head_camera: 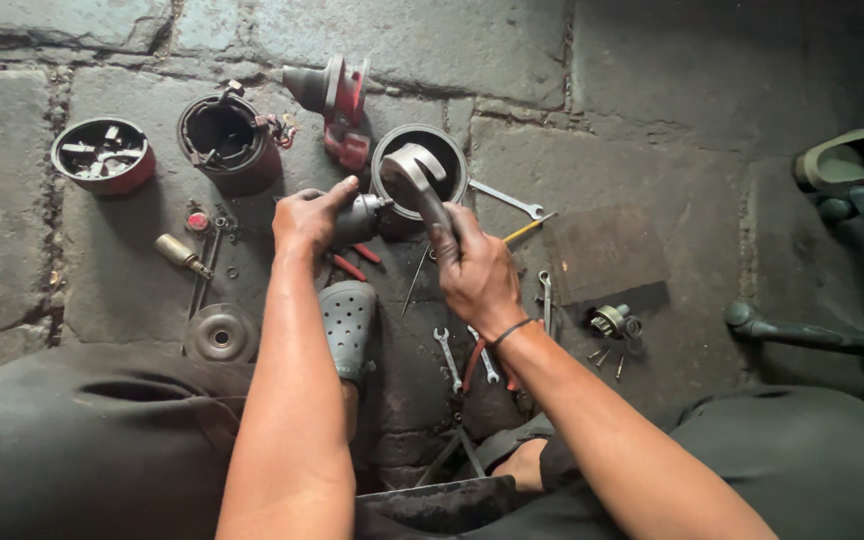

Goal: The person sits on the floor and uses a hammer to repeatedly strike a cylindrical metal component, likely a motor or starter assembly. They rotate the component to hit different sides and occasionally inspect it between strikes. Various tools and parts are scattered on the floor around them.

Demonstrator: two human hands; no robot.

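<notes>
One grimy grey metal lever (420, 190), hand-gripped.

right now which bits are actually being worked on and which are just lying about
In hand:
left hand grips a small grey motor part
right hand holds a metal tool

Lying about:
spanners
red housing
black round housing
pulley disc

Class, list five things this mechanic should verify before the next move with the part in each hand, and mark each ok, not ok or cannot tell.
1. Left hand grips the small grey motor part: ok.
2. Right hand holds the curved metal piece: ok.
3. The two pieces aligned: cannot tell.
4. Spanners within reach on the stone floor: ok.
5. Loose small screws gathered safely: not ok, scattered.
</notes>
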